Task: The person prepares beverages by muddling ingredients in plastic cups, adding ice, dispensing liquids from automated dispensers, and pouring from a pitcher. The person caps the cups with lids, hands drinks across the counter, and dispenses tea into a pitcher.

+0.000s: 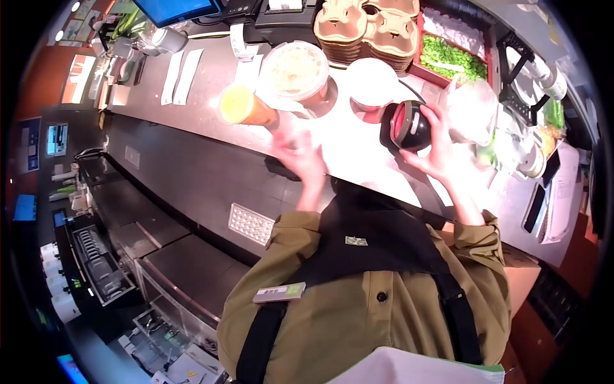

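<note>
My right hand (438, 144) is curled around a rounded black device with a red window (412, 125), which looks like a counter barcode scanner. My left hand (299, 157) is blurred by motion above the counter's front edge; its fingers look apart with nothing seen in them. Just beyond it stands a cup of orange drink (243, 107). A large clear lidded tub with pale contents (294, 72) is behind that cup. Between the tub and the device is a white-lidded cup (372, 83), with a reddish glow low on its side.
Stacked cardboard cup carriers (339, 29) stand at the back beside a red-edged box of green and white filler (451, 61). A black printer (284, 22) with paper slips is at the back. White strips (185, 77) lie at left. A clear plastic container (470, 112) stands at right.
</note>
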A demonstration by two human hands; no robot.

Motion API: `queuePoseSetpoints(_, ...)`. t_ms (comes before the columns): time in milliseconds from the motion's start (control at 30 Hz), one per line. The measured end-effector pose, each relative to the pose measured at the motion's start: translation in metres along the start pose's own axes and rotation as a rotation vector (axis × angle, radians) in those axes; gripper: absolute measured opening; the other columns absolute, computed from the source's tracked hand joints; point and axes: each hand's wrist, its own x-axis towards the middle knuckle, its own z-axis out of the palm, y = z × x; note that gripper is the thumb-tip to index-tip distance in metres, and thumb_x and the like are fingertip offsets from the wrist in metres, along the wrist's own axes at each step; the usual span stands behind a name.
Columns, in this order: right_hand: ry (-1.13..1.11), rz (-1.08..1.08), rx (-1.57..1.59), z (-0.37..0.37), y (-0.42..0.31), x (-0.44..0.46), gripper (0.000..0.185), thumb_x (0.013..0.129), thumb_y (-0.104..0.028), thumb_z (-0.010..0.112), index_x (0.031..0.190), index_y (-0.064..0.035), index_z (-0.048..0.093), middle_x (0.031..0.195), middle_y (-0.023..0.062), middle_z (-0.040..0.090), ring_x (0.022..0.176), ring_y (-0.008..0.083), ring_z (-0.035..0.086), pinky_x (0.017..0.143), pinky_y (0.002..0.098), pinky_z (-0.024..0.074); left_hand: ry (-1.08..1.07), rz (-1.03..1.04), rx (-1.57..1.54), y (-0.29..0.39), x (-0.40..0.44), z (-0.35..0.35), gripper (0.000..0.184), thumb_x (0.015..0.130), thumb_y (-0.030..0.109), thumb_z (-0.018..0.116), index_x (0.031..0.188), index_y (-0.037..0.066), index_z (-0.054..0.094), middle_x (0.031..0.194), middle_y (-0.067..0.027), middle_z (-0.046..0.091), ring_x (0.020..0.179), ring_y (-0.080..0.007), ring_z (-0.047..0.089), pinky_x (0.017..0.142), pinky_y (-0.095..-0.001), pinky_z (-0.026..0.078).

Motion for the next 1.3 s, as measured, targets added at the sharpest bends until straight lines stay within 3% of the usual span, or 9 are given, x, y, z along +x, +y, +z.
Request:
queuePoseSetpoints(67, -0.046, 0.002, 0.014, -0.003, -0.013, -0.006, 0.087, 0.050, -0.015, 0.074, 0.125, -0.0042, 0.031, 0.124, 0.0202, 0.032, 0.114, 0.0360, 0.038, 0.094, 0.0412, 0.0353, 0.161, 0.200, 0.251, 0.013, 0.047, -0.011, 0.092, 0.068, 0.009, 0.071, 0.133, 0.000, 0.006, 0.135, -0.0187, 0.016, 0.124, -0.0291, 0.024, 0.104, -0.0404, 0.021)
queuePoseSetpoints(267, -0.195, -0.054, 0.207, 0.023, -0.029, -0.004, 0.084, 0.053, -0.011, 0.073, 0.125, -0.0066, 0.030, 0.123, 0.0188, 0.031, 0.115, 0.0360, 0.034, 0.095, 0.0397, 0.0335, 0.219, 0.275, 0.109, 0.011, 0.100, -0.006, 0.088, 0.067, 0.005, 0.071, 0.133, 0.002, 0.013, 0.130, -0.0144, 0.025, 0.120, -0.0258, 0.032, 0.099, -0.0388, 0.031)
queuePoseSetpoints(467, -0.187, -0.020, 0.233, 0.042, -0.050, 0.007, 0.077, 0.052, -0.011, 0.072, 0.121, -0.0074, 0.037, 0.123, 0.0165, 0.036, 0.111, 0.0350, 0.042, 0.090, 0.0380, 0.0388, -0.156, 0.322, 0.077, 0.022, 0.098, -0.040, 0.076, 0.066, -0.006, 0.067, 0.129, 0.001, 0.025, 0.127, -0.0116, 0.033, 0.116, -0.0233, 0.037, 0.097, -0.0365, 0.035)
queuePoseSetpoints(800, -0.332, -0.075, 0.363, 0.044, -0.062, 0.004, 0.079, 0.057, -0.022, 0.071, 0.122, -0.0008, 0.033, 0.117, 0.0208, 0.038, 0.111, 0.0333, 0.040, 0.092, 0.0387, 0.0356, -0.495, 0.306, 0.112, 0.089, 0.020, -0.067, 0.085, 0.060, 0.004, 0.077, 0.129, -0.002, 0.027, 0.126, -0.0145, 0.036, 0.115, -0.0234, 0.038, 0.095, -0.0355, 0.034)
queuePoseSetpoints(1100, -0.388, -0.397, -0.458, -0.067, -0.013, 0.001, 0.078, 0.062, -0.038, 0.071, 0.123, -0.0035, 0.038, 0.123, 0.0231, 0.038, 0.106, 0.0368, 0.046, 0.086, 0.0406, 0.0420, -0.732, 0.164, -0.093, 0.067, -0.007, -0.028, 0.090, 0.059, 0.006, 0.077, 0.131, 0.002, 0.022, 0.126, -0.0126, 0.035, 0.113, -0.0232, 0.041, 0.094, -0.0346, 0.037)
queuePoseSetpoints(1167, -0.406, 0.029, -0.673, -0.134, -0.076, 0.072, 0.057, 0.065, -0.037, 0.069, 0.110, -0.0068, 0.052, 0.107, 0.0110, 0.056, 0.096, 0.0269, 0.056, 0.079, 0.0400, 0.0461, -0.760, 0.174, -0.102, 0.051, -0.007, -0.025, 0.090, 0.059, 0.007, 0.077, 0.131, 0.002, 0.023, 0.126, -0.0126, 0.036, 0.112, -0.0232, 0.042, 0.093, -0.0342, 0.037)
queuePoseSetpoints(1200, 0.316, -0.594, -0.567, -0.159, -0.057, 0.116, 0.043, 0.069, -0.029, 0.066, 0.104, -0.0079, 0.053, 0.092, 0.0081, 0.059, 0.087, 0.0275, 0.058, 0.071, 0.0378, 0.0477, -0.772, 0.127, -0.124, 0.042, -0.006, -0.024, 0.091, 0.059, 0.006, 0.077, 0.131, 0.002, 0.022, 0.125, -0.0126, 0.037, 0.112, -0.0230, 0.042, 0.093, -0.0341, 0.037)
queuePoseSetpoints(1233, 0.456, -0.484, -0.554, -0.189, -0.076, 0.158, 0.032, 0.067, -0.019, 0.069, 0.094, -0.0079, 0.056, 0.082, 0.0088, 0.059, 0.073, 0.0257, 0.057, 0.062, 0.0322, 0.0464, -0.782, 0.111, -0.136, 0.041, -0.007, -0.024, 0.091, 0.059, 0.007, 0.077, 0.131, 0.002, 0.022, 0.125, -0.0127, 0.037, 0.112, -0.0230, 0.042, 0.093, -0.0342, 0.037)
queuePoseSetpoints(1300, 0.647, -0.331, -0.823, -0.238, -0.073, 0.268, 0.030, 0.076, -0.033, 0.059, 0.085, -0.0040, 0.056, 0.085, 0.0143, 0.057, 0.079, 0.0327, 0.057, 0.064, 0.0416, 0.0471, -0.798, 0.083, -0.160, 0.038, -0.009, -0.020, 0.091, 0.059, 0.007, 0.077, 0.131, 0.001, 0.022, 0.126, -0.0129, 0.036, 0.112, -0.0229, 0.042, 0.093, -0.0343, 0.037)
